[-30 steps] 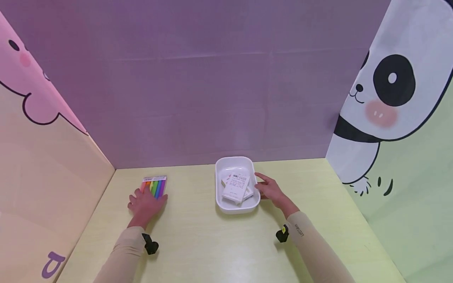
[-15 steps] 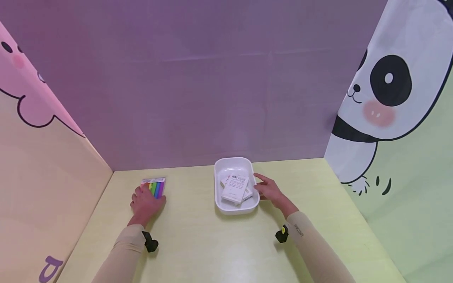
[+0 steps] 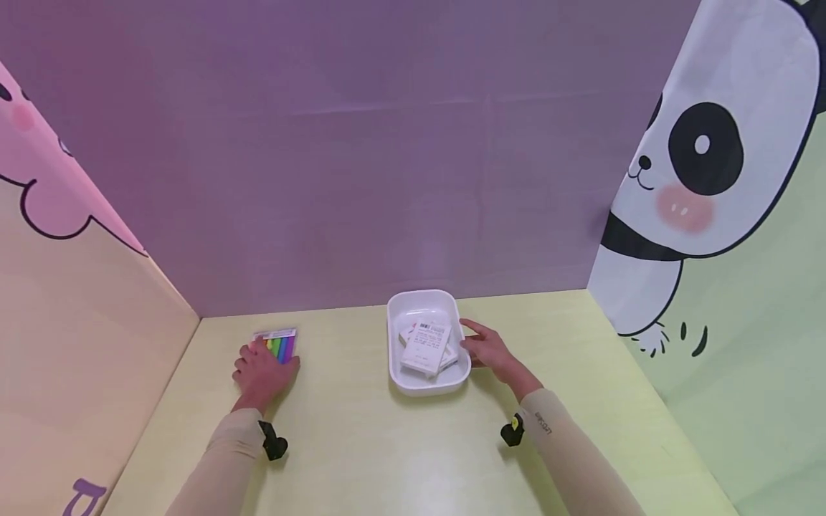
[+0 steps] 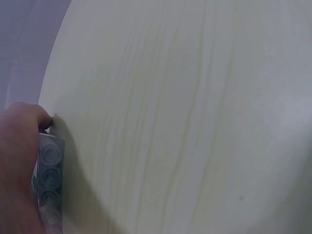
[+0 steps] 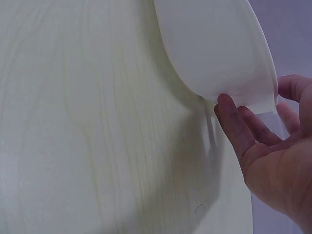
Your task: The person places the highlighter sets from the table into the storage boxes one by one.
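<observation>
My left hand (image 3: 263, 371) lies over a flat clear pack of rainbow-coloured markers (image 3: 284, 347) on the left of the table, gripping it across its width. Palm and fingers hide much of it; a white label strip shows at its far end. In the left wrist view, round ends of the pack (image 4: 50, 178) line up beside the hand. Fingertips of my right hand (image 3: 492, 351) touch the outer right wall of a white rectangular tray (image 3: 429, 388), its fingers fairly straight in the right wrist view. Inside the tray, a small white printed box (image 3: 426, 347) lies on another white one.
The pale wood table (image 3: 361, 459) meets a purple back wall (image 3: 348, 179), with the tray close to that edge. Side panels stand left and right, the right one with a panda picture (image 3: 706, 147). A dark wrist camera (image 3: 274, 443) hangs from the left sleeve.
The whole head view has shifted a little, sliding the scene left and down. Left fingers have drawn in slightly around the marker pack. The right hand keeps its place at the tray.
</observation>
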Demonstrator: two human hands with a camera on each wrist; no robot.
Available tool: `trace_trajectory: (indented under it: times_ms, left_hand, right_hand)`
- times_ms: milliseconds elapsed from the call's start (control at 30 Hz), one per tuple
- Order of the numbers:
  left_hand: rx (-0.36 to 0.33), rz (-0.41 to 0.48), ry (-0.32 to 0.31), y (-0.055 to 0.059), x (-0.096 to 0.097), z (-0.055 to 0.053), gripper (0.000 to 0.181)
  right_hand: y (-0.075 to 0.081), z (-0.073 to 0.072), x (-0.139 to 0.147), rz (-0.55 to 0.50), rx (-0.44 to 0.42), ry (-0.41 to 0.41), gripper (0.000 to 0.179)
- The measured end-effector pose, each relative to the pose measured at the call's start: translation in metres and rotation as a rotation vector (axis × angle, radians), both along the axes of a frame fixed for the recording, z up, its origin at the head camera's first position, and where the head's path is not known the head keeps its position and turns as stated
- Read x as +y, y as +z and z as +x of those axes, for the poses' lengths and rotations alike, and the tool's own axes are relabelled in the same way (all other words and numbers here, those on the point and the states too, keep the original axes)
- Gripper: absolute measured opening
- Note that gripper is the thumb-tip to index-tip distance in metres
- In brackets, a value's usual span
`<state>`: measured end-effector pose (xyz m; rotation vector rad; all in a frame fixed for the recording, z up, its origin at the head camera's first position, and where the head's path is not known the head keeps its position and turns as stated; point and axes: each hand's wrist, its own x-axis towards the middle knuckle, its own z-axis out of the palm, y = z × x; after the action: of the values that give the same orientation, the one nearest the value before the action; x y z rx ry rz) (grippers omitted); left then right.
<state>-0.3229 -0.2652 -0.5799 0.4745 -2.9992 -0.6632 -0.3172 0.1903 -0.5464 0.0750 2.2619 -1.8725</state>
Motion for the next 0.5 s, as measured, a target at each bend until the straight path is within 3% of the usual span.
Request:
trace_trajectory:
  times_ms: [233, 367, 500]
  left_hand:
    - [-0.07, -0.003, 0.107, 0.005, 0.004, 0.014, 0.082]
    - [-0.08, 0.031, 0.126, 0.008, 0.006, 0.021, 0.082]
    - [-0.048, 0.053, 0.13, 0.008, 0.007, 0.022, 0.089]
  right_hand:
    - [-0.001, 0.002, -0.003, 0.001, -0.006, 0.002, 0.056]
    - [-0.001, 0.001, -0.002, -0.001, -0.005, -0.003, 0.055]
    - [-0.003, 0.001, 0.0, -0.01, 0.007, -0.017, 0.055]
